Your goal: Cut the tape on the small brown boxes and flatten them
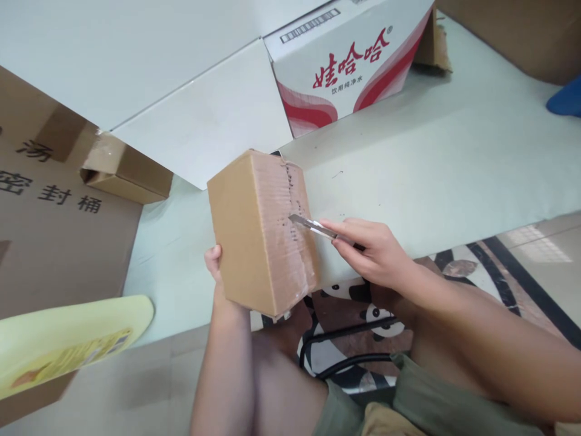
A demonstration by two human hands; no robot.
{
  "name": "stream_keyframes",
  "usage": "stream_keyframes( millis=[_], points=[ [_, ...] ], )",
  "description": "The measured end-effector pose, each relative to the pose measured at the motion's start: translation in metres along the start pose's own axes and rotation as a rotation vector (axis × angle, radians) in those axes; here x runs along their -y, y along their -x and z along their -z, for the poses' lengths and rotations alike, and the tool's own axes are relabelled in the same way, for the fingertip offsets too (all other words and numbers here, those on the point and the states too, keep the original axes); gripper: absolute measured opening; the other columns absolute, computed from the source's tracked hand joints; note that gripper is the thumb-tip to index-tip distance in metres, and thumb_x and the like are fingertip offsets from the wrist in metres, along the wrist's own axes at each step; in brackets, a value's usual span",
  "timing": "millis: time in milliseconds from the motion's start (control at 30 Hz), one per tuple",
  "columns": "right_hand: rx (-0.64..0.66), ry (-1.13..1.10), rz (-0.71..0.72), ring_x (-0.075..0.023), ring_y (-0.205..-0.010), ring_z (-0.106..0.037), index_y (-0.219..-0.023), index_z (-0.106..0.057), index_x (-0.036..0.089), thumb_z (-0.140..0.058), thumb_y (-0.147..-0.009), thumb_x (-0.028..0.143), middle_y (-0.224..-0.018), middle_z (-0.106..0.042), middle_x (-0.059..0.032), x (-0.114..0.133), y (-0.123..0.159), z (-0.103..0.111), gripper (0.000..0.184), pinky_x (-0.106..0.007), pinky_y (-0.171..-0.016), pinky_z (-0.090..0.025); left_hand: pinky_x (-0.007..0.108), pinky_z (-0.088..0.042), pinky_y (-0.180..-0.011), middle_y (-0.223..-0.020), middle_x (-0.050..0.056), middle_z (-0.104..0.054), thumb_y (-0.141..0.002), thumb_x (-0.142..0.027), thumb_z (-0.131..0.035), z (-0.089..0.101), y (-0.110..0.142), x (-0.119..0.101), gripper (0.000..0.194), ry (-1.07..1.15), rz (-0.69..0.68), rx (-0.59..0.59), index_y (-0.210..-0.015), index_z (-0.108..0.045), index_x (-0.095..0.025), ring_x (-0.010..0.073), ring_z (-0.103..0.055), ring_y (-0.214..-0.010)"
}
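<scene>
A brown cardboard box (240, 236) is held tilted over the near edge of the table, its taped side turned to the right. My left hand (213, 261) grips it from the left and behind; only a thumb or fingertip shows at the edge, the other fingers are hidden. Dark marks run down the taped face. My right hand (370, 248) is closed around a utility knife (313, 226) with its blade out. The blade tip lies at the taped face, near the dark marks; whether it cuts in I cannot tell.
A white and red water carton (349, 79) stands at the back beside a large white panel (236, 115). Left are a small open cardboard box (131, 169), a big printed carton (68, 242) and a yellow-green bottle (77, 339). A blue object (565, 100) shows at the right edge.
</scene>
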State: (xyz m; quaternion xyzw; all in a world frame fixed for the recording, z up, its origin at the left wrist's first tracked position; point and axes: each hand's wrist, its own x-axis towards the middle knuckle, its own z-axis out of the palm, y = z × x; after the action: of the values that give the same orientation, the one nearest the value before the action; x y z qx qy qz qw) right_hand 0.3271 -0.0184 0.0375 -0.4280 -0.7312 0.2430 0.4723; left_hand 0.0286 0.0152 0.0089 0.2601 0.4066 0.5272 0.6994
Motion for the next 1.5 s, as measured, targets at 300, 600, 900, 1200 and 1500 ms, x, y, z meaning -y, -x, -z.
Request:
stream_keyframes(
  millis=[300, 600, 900, 1200, 1500],
  points=[
    [-0.023, 0.055, -0.093, -0.0134, -0.061, -0.057, -0.128, -0.070, 0.022, -0.049, -0.095, 0.018, -0.077, -0.069, -0.0020, 0.000, 0.000, 0.001, 0.039, -0.027, -0.063, -0.048, 0.041, -0.059, -0.072, -0.097, 0.005, -0.078, -0.067, -0.057, -0.070, 0.011, -0.003, -0.001, 0.051, 0.129, 0.087, -0.012, -0.104, -0.070, -0.022, 0.0291, -0.071, -0.085],
    [0.013, 0.037, -0.061, -0.0126, -0.059, -0.053, -0.129, -0.069, 0.021, -0.048, -0.096, 0.017, -0.069, -0.062, 0.0007, 0.001, 0.001, -0.003, 0.040, -0.026, -0.061, -0.046, 0.042, -0.059, -0.072, -0.095, 0.004, -0.077, -0.067, -0.056, -0.070, 0.004, 0.000, -0.004, 0.052, 0.113, 0.082, 0.021, -0.107, -0.069, -0.022, 0.0276, -0.071, -0.082],
    [0.031, 0.036, -0.039, -0.0123, -0.059, -0.053, -0.127, -0.070, 0.022, -0.048, -0.095, 0.016, -0.070, -0.063, 0.0003, 0.000, 0.004, -0.008, 0.040, -0.025, -0.059, -0.044, 0.044, -0.059, -0.078, -0.093, 0.004, -0.077, -0.071, -0.055, -0.066, -0.016, 0.000, -0.007, 0.047, 0.131, -0.077, -0.023, -0.104, -0.071, -0.021, 0.0269, -0.070, -0.081],
    [-0.035, 0.022, -0.132, -0.0141, -0.061, -0.056, -0.125, -0.072, 0.021, -0.050, -0.094, 0.018, -0.073, -0.068, -0.0015, 0.003, 0.001, -0.008, 0.039, -0.027, -0.061, -0.048, 0.049, -0.057, -0.080, -0.096, 0.007, -0.076, -0.072, -0.058, -0.065, -0.004, 0.003, -0.004, 0.053, 0.097, 0.039, 0.058, -0.109, -0.069, -0.021, 0.0309, -0.070, -0.084],
    [-0.049, 0.051, -0.175, -0.0140, -0.060, -0.056, -0.124, -0.072, 0.020, -0.050, -0.094, 0.019, -0.073, -0.068, -0.0016, 0.002, 0.001, -0.007, 0.038, -0.027, -0.060, -0.047, 0.047, -0.057, -0.077, -0.098, 0.006, -0.076, -0.070, -0.057, -0.066, -0.006, 0.002, -0.006, 0.058, 0.103, 0.056, 0.048, -0.116, -0.067, -0.022, 0.0307, -0.070, -0.086]
  ],
)
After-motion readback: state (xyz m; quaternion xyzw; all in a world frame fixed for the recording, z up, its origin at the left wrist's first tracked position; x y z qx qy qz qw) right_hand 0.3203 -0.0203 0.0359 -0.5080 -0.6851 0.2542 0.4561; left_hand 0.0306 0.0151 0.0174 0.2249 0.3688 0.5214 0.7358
